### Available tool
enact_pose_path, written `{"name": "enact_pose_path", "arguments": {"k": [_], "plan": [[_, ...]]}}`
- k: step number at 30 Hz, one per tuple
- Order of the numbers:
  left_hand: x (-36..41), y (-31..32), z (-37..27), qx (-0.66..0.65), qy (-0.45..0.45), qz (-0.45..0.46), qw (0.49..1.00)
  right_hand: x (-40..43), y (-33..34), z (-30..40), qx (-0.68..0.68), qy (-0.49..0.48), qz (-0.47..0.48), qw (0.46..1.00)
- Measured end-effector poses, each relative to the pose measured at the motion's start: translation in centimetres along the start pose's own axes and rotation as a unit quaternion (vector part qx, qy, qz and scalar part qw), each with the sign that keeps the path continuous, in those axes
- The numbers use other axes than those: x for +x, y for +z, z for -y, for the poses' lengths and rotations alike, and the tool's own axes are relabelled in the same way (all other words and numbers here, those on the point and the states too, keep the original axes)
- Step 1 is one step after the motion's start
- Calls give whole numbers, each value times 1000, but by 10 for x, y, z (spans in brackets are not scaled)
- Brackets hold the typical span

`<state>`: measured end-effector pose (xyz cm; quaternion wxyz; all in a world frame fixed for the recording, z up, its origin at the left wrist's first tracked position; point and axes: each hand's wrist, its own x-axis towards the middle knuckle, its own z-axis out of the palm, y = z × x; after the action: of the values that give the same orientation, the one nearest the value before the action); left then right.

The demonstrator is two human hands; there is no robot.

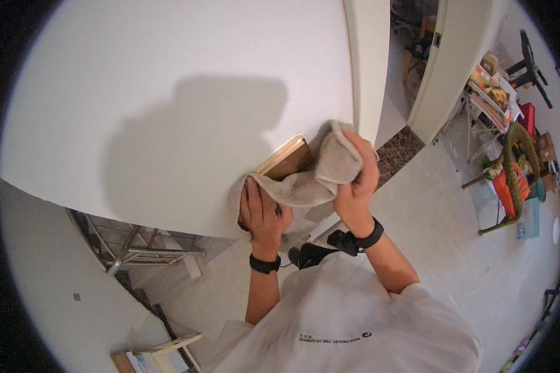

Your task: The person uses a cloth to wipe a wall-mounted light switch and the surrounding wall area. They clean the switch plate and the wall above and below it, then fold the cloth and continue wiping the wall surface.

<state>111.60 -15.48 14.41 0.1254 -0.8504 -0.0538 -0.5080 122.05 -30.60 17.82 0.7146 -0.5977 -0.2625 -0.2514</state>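
A beige cloth [308, 189] is stretched between my two hands against the white wall [121, 56]. My left hand [263, 212] grips its left end, with the fingers pointing up the wall. My right hand [361, 168] clasps the bunched right end near the door frame. Above the sagging middle of the cloth shows a gold-coloured rectangular panel [287, 158], which looks like a wall switch plate. Its lower part is hidden by the cloth.
A pale door frame [371, 56] and a dark stone threshold [399, 154] are to the right. Beyond stand a chair [513, 186] with an orange bag and a rack of magazines [492, 95]. A metal-tube rack [135, 252] and a shelf of books [158, 359] are at lower left.
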Motion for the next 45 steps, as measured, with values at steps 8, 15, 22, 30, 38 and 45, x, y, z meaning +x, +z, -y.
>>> {"name": "enact_pose_path", "arguments": {"k": [8,15,22,30,38,45], "plan": [[-39,18,9,-28,45,45,998,-38,12,-7,91,59,127,986],[-47,19,7,-119,-24,77,990,-56,6,-23,86,88,124,985],[-84,30,22,-53,28,71,996,-38,7,-9,126,73,127,981],[-86,24,24,-23,-16,52,998,-19,10,-6,23,-21,144,989],[-85,14,20,47,56,85,994,-11,14,-12,-11,-46,128,991],[-88,7,27,151,177,190,954,-5,11,-9,-32,-103,91,990]]}}
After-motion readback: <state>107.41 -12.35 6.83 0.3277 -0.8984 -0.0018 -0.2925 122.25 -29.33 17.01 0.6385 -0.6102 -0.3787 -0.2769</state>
